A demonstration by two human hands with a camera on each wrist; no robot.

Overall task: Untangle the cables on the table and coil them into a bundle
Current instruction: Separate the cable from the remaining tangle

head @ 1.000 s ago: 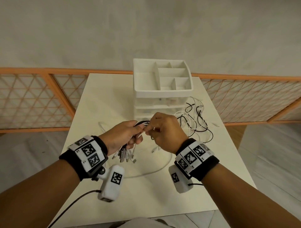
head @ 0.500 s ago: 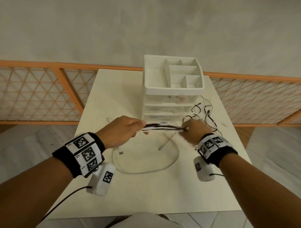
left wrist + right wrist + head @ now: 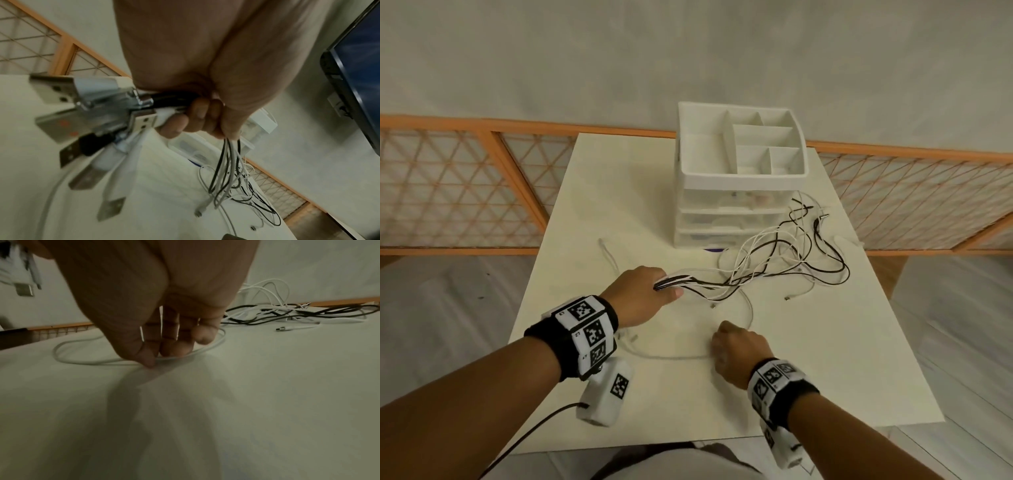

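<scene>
My left hand (image 3: 654, 291) grips a bunch of black and white cables (image 3: 709, 286) near their ends. In the left wrist view several USB plugs (image 3: 86, 112) stick out behind the curled fingers (image 3: 193, 118). The strands run right into a loose tangle (image 3: 801, 253) on the table beside the drawer unit. My right hand (image 3: 722, 346) is low over the table, thumb and fingertips (image 3: 152, 358) pinching a separate white cable (image 3: 86, 361) that lies in a wide loop (image 3: 750, 308).
A white drawer organiser (image 3: 739, 178) with an open compartment tray stands at the back of the cream table (image 3: 825, 359). Orange lattice fencing (image 3: 448, 192) runs behind the table. A dark monitor (image 3: 359, 65) hangs on the wall. Loose connector ends (image 3: 787, 298) lie to the right.
My right hand has let go of the stretched strands and come down toward me to the white loop. The left hand keeps the bunch, and its strands have gone slack onto the table.
</scene>
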